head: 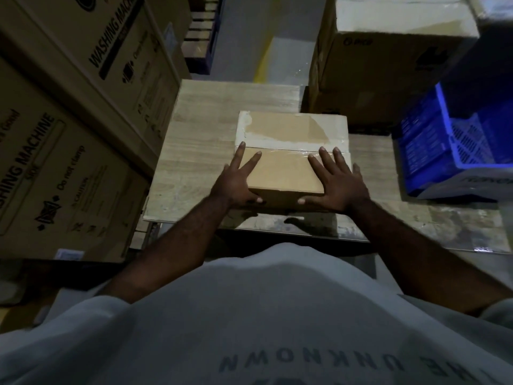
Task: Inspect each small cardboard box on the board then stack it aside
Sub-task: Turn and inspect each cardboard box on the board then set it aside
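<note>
Both hands lie flat and spread on the box (pixel 286 173), grasping nothing. The left hand (pixel 236 180) covers its near left corner and the right hand (pixel 337 180) its near right corner, fingers straight on the top and thumbs against the near face. The box sits mid-board (pixel 194 134), close to the near edge. A taped line crosses its top; whether the paler far half (pixel 291 127) is a second box is unclear. A blue crate (pixel 449 154) stands at the board's right edge, its inside too dark to read. Cartons (pixel 83 120) at the left are cut off
</note>
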Available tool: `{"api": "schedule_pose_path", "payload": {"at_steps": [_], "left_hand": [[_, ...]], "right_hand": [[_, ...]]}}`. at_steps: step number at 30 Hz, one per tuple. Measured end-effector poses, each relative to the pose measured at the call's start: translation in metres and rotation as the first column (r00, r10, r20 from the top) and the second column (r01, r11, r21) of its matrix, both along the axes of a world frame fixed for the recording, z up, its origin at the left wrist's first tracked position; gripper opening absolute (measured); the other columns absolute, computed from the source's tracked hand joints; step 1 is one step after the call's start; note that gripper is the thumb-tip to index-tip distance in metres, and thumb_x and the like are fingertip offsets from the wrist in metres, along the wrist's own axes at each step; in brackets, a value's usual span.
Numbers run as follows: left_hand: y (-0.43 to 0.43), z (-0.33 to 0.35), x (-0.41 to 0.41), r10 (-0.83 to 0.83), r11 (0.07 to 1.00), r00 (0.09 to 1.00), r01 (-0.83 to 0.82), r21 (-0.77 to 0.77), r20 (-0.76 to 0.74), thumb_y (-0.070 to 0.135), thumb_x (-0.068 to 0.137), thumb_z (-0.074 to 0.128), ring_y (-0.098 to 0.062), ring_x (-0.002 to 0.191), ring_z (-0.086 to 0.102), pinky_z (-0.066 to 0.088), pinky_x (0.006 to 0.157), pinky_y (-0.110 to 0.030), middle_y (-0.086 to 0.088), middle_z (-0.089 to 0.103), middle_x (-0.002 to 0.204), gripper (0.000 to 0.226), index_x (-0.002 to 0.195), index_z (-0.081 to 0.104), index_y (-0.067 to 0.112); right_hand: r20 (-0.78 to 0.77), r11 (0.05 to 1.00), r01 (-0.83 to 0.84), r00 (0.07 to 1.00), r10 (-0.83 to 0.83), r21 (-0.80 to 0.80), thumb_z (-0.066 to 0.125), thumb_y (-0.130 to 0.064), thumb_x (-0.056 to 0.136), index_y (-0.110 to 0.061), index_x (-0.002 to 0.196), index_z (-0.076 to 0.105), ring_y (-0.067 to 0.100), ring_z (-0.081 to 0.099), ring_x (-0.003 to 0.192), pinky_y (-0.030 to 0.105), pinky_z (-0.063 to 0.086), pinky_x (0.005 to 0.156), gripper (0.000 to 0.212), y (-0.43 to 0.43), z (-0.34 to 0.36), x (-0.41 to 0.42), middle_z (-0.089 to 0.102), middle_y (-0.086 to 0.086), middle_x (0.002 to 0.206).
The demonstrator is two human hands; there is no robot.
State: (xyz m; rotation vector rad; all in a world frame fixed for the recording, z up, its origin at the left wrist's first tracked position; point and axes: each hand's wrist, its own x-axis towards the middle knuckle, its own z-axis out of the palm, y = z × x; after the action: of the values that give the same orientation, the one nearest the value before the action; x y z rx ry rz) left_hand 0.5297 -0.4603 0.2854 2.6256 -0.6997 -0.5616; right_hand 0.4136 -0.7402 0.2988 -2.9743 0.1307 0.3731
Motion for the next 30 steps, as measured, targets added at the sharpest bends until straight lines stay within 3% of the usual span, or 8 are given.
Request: {"api": "schedule_pose_path", "payload": {"at_steps": [4, 10, 13, 16, 19, 22, 25, 30], "left_hand": [[0.004, 0.001, -0.002, 0.014, 0.996, 1.0, -0.014, -0.087, -0.001, 0.033, 0.059, 0.1, -0.019, 0.154, 0.026, 0.051, 0.104, -0.038, 0.018, -0.025, 0.168, 0.135, 0.162, 0.015, 0.046], [0.01, 0.001, 0.0, 0.014, 0.996, 0.999, -0.012, -0.093, 0.03, 0.016, 0.061, 0.099, -0.021, 0.155, 0.023, 0.043, 0.11, -0.033, 0.01, -0.011, 0.172, 0.131, 0.164, 0.02, 0.037], [0.017, 0.006, 0.001, 0.073, 0.977, 0.997, -0.065, -0.206, 0.035, 0.013, 0.061, 0.098, -0.017, 0.152, 0.028, 0.038, 0.12, -0.037, 0.001, 0.014, 0.172, 0.118, 0.16, 0.035, 0.022], [0.018, 0.022, 0.003, 0.151, 0.92, 0.988, -0.139, -0.366, 0.006, 0.01, 0.061, 0.098, -0.006, 0.144, 0.033, 0.036, 0.118, -0.024, -0.007, 0.034, 0.165, 0.102, 0.151, 0.049, 0.009], [0.01, 0.049, 0.012, 0.274, 0.82, 0.959, -0.27, -0.504, -0.069, 0.01, 0.065, 0.096, -0.008, 0.136, 0.048, 0.043, 0.105, -0.01, -0.005, 0.053, 0.152, 0.084, 0.141, 0.061, 0.006], [-0.002, 0.077, 0.022, 0.403, 0.732, 0.915, -0.338, -0.592, -0.024, 0.017, 0.076, 0.09, -0.007, 0.114, 0.064, 0.056, 0.091, -0.016, 0.005, 0.069, 0.125, 0.055, 0.127, 0.071, 0.01], [-0.011, 0.1, 0.037, 0.461, 0.729, 0.88, -0.301, -0.615, 0.116, 0.023, 0.09, 0.078, -0.005, 0.102, 0.068, 0.057, 0.084, -0.016, 0.006, 0.074, 0.111, 0.028, 0.116, 0.076, 0.012], [-0.024, 0.106, 0.049, 0.452, 0.773, 0.876, -0.29, -0.564, 0.17, 0.02, 0.097, 0.069, -0.009, 0.094, 0.072, 0.06, 0.08, -0.022, 0.002, 0.077, 0.104, 0.019, 0.112, 0.078, 0.012]], "right_hand": [[-0.026, 0.999, -0.008, 1.0, 0.009, 0.033, 0.07, -0.078, 0.078, -0.037, 0.167, -0.003, 0.024, -0.015, 0.16, 0.064, 0.041, 0.114, 0.121, -0.004, 0.004, -0.001, -0.012, -0.006, 0.175], [-0.022, 0.997, -0.005, 1.0, 0.006, 0.077, 0.068, -0.082, 0.077, -0.039, 0.166, 0.004, 0.021, -0.011, 0.161, 0.068, 0.044, 0.105, 0.118, -0.009, 0.008, -0.002, -0.007, -0.009, 0.175], [0.065, 0.986, 0.023, 0.997, -0.034, 0.163, 0.071, -0.078, 0.075, -0.035, 0.163, 0.028, 0.021, 0.004, 0.161, 0.067, 0.045, 0.108, 0.107, -0.016, 0.012, -0.004, 0.014, -0.004, 0.174], [0.22, 0.963, 0.064, 0.968, -0.124, 0.263, 0.073, -0.073, 0.075, -0.03, 0.151, 0.053, 0.02, 0.027, 0.157, 0.056, 0.045, 0.113, 0.09, -0.021, 0.021, -0.006, 0.039, -0.001, 0.166], [0.369, 0.951, 0.065, 0.912, -0.179, 0.302, 0.073, -0.069, 0.079, -0.024, 0.139, 0.066, 0.023, 0.048, 0.144, 0.05, 0.046, 0.114, 0.076, -0.026, 0.035, -0.001, 0.057, 0.004, 0.152], [0.444, 0.942, 0.067, 0.869, -0.217, 0.329, 0.065, -0.067, 0.087, -0.02, 0.133, 0.069, 0.026, 0.06, 0.128, 0.05, 0.051, 0.104, 0.066, -0.03, 0.054, 0.007, 0.067, 0.005, 0.138], [0.466, 0.903, 0.091, 0.832, -0.301, 0.421, 0.057, -0.059, 0.094, -0.019, 0.129, 0.069, 0.023, 0.063, 0.117, 0.051, 0.055, 0.096, 0.054, -0.03, 0.072, 0.012, 0.07, 0.005, 0.129], [0.451, 0.857, 0.153, 0.797, -0.402, 0.492, 0.056, -0.047, 0.102, -0.021, 0.129, 0.07, 0.018, 0.063, 0.114, 0.047, 0.056, 0.093, 0.041, -0.029, 0.086, 0.02, 0.069, 0.002, 0.127]]}}
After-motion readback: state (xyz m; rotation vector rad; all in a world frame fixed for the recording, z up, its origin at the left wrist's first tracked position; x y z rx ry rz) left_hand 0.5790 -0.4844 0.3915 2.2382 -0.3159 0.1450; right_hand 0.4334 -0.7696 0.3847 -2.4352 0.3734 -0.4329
